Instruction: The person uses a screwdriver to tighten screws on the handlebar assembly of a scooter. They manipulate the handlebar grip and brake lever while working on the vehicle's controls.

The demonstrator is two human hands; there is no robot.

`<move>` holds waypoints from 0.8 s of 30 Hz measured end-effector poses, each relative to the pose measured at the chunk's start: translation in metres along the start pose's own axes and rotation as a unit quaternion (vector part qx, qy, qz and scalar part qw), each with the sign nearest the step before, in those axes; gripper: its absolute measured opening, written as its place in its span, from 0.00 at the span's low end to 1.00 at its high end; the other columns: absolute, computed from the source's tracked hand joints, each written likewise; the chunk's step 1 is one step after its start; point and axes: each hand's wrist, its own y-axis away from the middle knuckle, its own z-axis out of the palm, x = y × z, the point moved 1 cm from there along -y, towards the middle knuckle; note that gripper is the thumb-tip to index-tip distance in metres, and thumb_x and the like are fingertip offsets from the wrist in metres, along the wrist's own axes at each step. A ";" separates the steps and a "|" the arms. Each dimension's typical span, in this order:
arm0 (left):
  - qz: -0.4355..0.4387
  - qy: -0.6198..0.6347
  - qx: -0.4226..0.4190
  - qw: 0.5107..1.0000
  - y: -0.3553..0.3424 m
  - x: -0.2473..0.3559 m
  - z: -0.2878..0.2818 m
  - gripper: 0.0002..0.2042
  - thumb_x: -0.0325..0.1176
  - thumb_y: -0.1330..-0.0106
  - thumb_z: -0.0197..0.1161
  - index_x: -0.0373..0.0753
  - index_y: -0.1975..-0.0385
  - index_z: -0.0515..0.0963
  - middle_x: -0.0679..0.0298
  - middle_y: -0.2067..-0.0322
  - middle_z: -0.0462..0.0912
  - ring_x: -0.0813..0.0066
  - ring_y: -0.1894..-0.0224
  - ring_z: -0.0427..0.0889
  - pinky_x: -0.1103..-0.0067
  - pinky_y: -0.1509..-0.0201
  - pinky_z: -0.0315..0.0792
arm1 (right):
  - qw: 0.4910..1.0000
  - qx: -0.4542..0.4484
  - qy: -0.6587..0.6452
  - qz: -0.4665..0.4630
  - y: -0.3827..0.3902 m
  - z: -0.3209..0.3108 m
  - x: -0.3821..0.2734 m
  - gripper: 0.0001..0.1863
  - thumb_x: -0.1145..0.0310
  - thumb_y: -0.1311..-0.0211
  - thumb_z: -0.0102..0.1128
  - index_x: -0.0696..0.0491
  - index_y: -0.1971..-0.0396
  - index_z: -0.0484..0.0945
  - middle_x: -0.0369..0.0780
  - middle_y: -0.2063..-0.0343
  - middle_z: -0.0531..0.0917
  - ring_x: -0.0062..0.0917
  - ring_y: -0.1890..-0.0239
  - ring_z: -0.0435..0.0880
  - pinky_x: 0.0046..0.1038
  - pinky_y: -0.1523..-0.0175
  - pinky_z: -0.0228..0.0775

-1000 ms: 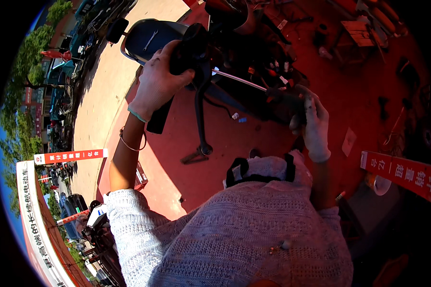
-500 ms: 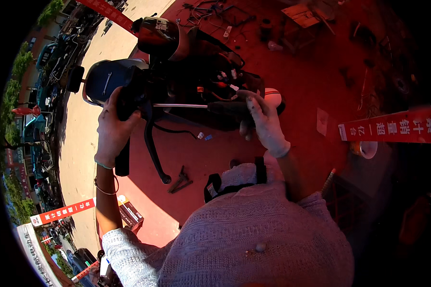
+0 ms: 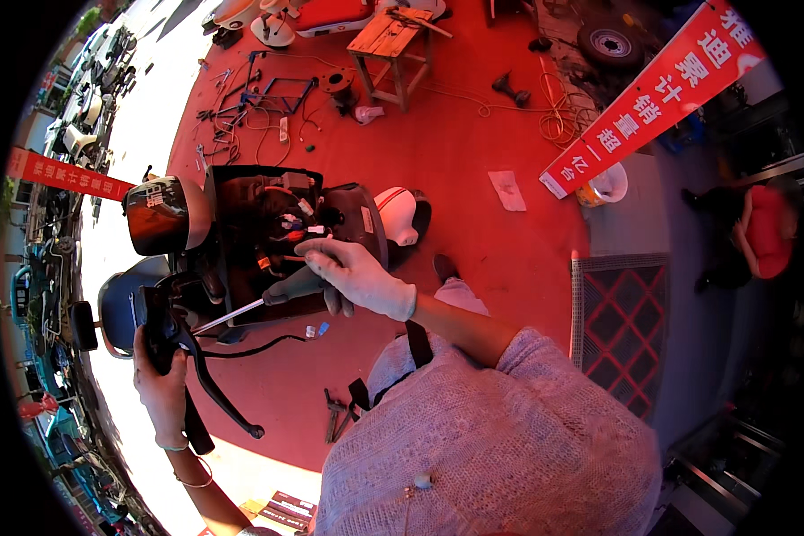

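Observation:
My left hand, in a pale glove, is closed around the black brake lever housing of a partly stripped scooter. From it the brake lever curves down toward me. My right hand, also gloved, holds a screwdriver by its dark handle, with the index finger and thumb stretched out above. The silver shaft points at the lever housing; its tip is hidden there. Beyond my right hand, the scooter's open body shows coloured wire connectors.
A loose cable with white and blue plugs hangs beside the scooter. Dark metal tools lie on the red floor below. Farther off are a wooden stool, scattered parts, a bucket and a mat. Another person sits at the right.
My view has swung to the right, so the scooter and both hands now appear farther left and lower. The left hand stays on the lever housing and the right on the screwdriver, now tilted.

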 end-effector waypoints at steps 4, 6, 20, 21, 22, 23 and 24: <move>-0.004 0.005 -0.013 1.000 0.003 0.002 -0.003 0.32 0.32 0.43 0.63 0.40 0.36 0.62 0.49 0.47 0.74 0.56 0.48 0.75 0.68 0.42 0.68 | 0.982 0.000 -0.007 -0.189 -0.006 -0.001 0.026 0.23 0.62 0.30 0.50 0.58 0.40 0.64 0.39 0.67 0.80 0.15 0.76 0.77 0.19 0.76 0.72; -0.015 0.016 -0.023 0.999 0.002 0.004 -0.001 0.32 0.32 0.43 0.63 0.40 0.36 0.62 0.49 0.47 0.74 0.56 0.48 0.75 0.68 0.42 0.68 | 0.994 -0.015 -0.003 -0.111 0.000 -0.001 0.011 0.24 0.62 0.31 0.51 0.57 0.39 0.63 0.39 0.66 0.80 0.15 0.76 0.77 0.19 0.75 0.72; 0.032 0.012 0.005 0.999 -0.001 0.028 -0.002 0.29 0.30 0.45 0.65 0.32 0.42 0.67 0.57 0.61 0.81 0.74 0.65 0.80 0.77 0.57 0.75 | 0.993 0.013 0.068 -0.098 0.003 -0.001 0.001 0.24 0.62 0.32 0.54 0.56 0.40 0.64 0.38 0.61 0.76 0.16 0.69 0.79 0.18 0.68 0.75; 0.035 -0.029 0.011 0.999 -0.001 0.024 -0.003 0.28 0.31 0.46 0.65 0.34 0.43 0.68 0.58 0.62 0.81 0.72 0.65 0.80 0.77 0.57 0.74 | 0.986 0.025 0.061 -0.154 0.003 0.004 0.007 0.23 0.61 0.30 0.51 0.57 0.41 0.65 0.38 0.64 0.77 0.15 0.73 0.78 0.17 0.73 0.73; 0.015 -0.044 0.006 0.999 -0.001 0.020 -0.006 0.28 0.33 0.46 0.66 0.35 0.43 0.68 0.57 0.62 0.81 0.69 0.63 0.81 0.76 0.56 0.74 | 0.975 0.035 0.056 -0.210 0.003 0.009 0.012 0.22 0.60 0.29 0.49 0.57 0.42 0.66 0.37 0.68 0.78 0.15 0.78 0.77 0.16 0.78 0.70; 0.008 -0.069 0.020 0.997 0.005 0.019 -0.009 0.29 0.35 0.47 0.66 0.35 0.43 0.68 0.55 0.60 0.80 0.67 0.60 0.81 0.74 0.53 0.74 | 0.984 0.027 0.043 -0.170 0.003 0.011 0.010 0.22 0.59 0.28 0.46 0.57 0.42 0.67 0.37 0.69 0.78 0.15 0.80 0.77 0.16 0.80 0.69; 0.011 -0.061 0.020 0.998 0.004 0.016 -0.006 0.30 0.37 0.48 0.67 0.35 0.43 0.69 0.53 0.57 0.79 0.63 0.57 0.81 0.73 0.51 0.73 | 0.990 0.030 0.033 -0.131 0.004 0.009 0.009 0.21 0.58 0.27 0.44 0.57 0.43 0.67 0.38 0.69 0.79 0.16 0.82 0.77 0.16 0.82 0.68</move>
